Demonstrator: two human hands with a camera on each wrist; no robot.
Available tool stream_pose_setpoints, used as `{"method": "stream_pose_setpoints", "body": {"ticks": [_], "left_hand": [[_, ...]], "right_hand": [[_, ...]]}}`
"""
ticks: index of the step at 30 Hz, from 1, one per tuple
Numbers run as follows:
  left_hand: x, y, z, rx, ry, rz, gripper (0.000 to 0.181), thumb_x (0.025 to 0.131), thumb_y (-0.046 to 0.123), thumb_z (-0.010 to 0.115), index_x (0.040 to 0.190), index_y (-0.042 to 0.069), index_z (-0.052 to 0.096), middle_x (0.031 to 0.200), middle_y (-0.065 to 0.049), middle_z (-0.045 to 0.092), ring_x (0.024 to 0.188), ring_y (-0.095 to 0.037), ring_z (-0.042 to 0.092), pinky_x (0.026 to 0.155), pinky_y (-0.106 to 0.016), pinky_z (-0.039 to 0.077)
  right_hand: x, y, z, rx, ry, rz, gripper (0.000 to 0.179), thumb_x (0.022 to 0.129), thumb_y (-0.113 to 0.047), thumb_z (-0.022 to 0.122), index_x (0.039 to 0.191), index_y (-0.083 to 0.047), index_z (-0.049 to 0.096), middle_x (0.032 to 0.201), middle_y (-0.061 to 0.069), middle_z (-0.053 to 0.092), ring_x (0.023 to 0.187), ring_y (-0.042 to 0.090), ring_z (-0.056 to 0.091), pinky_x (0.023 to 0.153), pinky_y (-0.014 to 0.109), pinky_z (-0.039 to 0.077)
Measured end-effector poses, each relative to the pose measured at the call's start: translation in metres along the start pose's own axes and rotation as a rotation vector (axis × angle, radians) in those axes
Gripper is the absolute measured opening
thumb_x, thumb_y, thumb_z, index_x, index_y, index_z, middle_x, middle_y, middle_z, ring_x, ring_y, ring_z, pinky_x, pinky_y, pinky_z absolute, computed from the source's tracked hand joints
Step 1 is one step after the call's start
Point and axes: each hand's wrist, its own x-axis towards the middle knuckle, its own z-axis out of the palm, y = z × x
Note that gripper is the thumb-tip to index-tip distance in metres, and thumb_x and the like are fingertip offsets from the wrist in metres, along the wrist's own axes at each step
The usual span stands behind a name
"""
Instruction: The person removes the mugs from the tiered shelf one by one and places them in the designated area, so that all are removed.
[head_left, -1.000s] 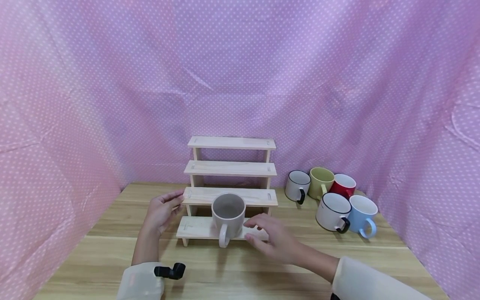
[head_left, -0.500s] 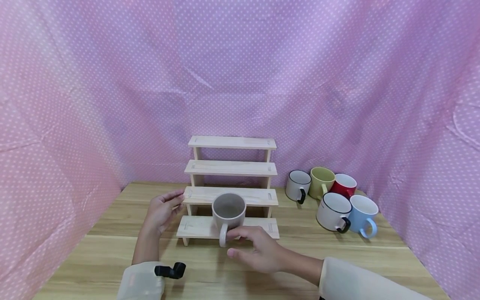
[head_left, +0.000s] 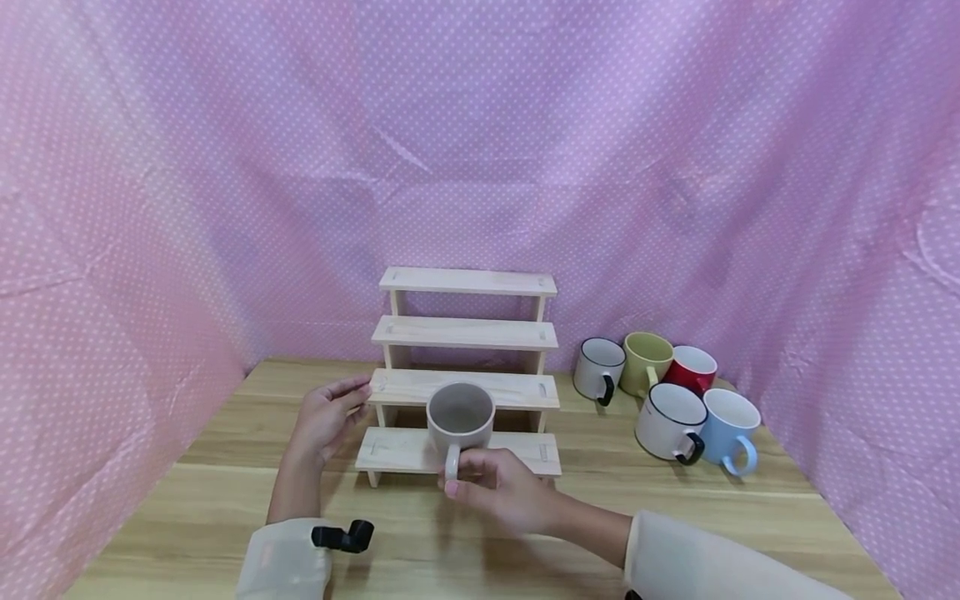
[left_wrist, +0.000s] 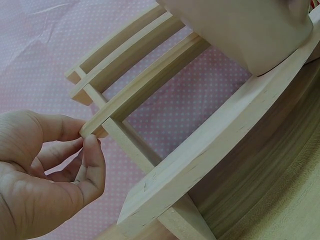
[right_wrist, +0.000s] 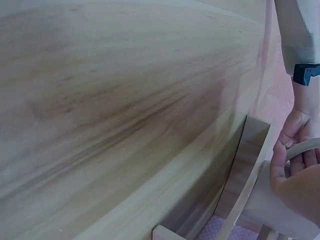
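A pale four-step wooden display rack point(head_left: 386, 451) stands in the middle of the table. On its lowest shelf sits a light grey-beige mug point(head_left: 441, 440), upright, its handle facing the front. My right hand point(head_left: 513, 496) has fingers and thumb at that handle, gripping it; the far fingers are partly hidden behind it. In the left wrist view, the mug's base point(left_wrist: 260, 62) rests on the shelf board. My left hand point(head_left: 322, 423) is at the rack's left side, pinching the end of the second shelf from the bottom between thumb point(left_wrist: 94, 160) and forefinger.
Several mugs stand to the rack's right: a black-rimmed white one point(head_left: 594, 377), a yellow-green one point(head_left: 637, 371), a red one point(head_left: 686, 379), another black-rimmed white one point(head_left: 656, 432) and a light blue one point(head_left: 716, 442). A pink dotted cloth point(head_left: 465, 167) hangs behind and around.
My right hand has moved left from beside the mug to its handle and closed on it. The left hand stays at the rack, and the mug has kept its place on the shelf.
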Motion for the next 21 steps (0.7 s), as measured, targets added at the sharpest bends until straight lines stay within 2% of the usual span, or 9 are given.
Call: {"method": "stream_pose_setpoints", "body": {"ticks": [2, 7, 12, 21], "left_hand": [[0.0, 0.0, 0.0, 0.001, 0.0, -0.002, 0.046, 0.102, 0.005, 0.063, 0.143, -0.01, 0.049, 0.115, 0.0, 0.062, 0.098, -0.008, 0.059, 0.083, -0.018, 0.055], [-0.001, 0.001, 0.001, -0.002, 0.003, -0.004, 0.046, 0.102, 0.005, 0.063, 0.143, -0.01, 0.049, 0.115, -0.001, 0.061, 0.097, -0.008, 0.059, 0.084, -0.018, 0.055], [0.0, 0.001, 0.002, 0.005, 0.009, -0.007, 0.046, 0.102, 0.006, 0.064, 0.143, -0.01, 0.05, 0.116, -0.001, 0.061, 0.097, -0.008, 0.059, 0.084, -0.019, 0.055], [-0.001, 0.001, 0.002, 0.006, 0.015, -0.003, 0.044, 0.101, 0.006, 0.065, 0.14, -0.01, 0.051, 0.116, -0.001, 0.061, 0.097, -0.008, 0.06, 0.084, -0.019, 0.055]], "right_hand": [[0.0, -0.001, -0.001, 0.035, 0.023, 0.022, 0.025, 0.105, -0.013, 0.059, 0.114, 0.009, 0.067, 0.11, 0.023, 0.07, 0.107, 0.021, 0.067, 0.094, 0.032, 0.057], [-0.004, -0.004, -0.006, 0.032, 0.068, 0.07, 0.028, 0.108, -0.015, 0.054, 0.109, 0.01, 0.067, 0.105, 0.025, 0.07, 0.099, 0.015, 0.067, 0.09, 0.037, 0.058], [-0.009, -0.005, -0.014, 0.05, 0.085, 0.099, 0.029, 0.108, -0.014, 0.052, 0.106, 0.012, 0.065, 0.102, 0.026, 0.068, 0.094, 0.013, 0.065, 0.085, 0.033, 0.058], [-0.018, -0.006, -0.034, 0.052, 0.122, 0.102, 0.029, 0.107, -0.012, 0.054, 0.102, 0.016, 0.061, 0.097, 0.021, 0.068, 0.089, 0.012, 0.064, 0.079, 0.027, 0.057]]}}
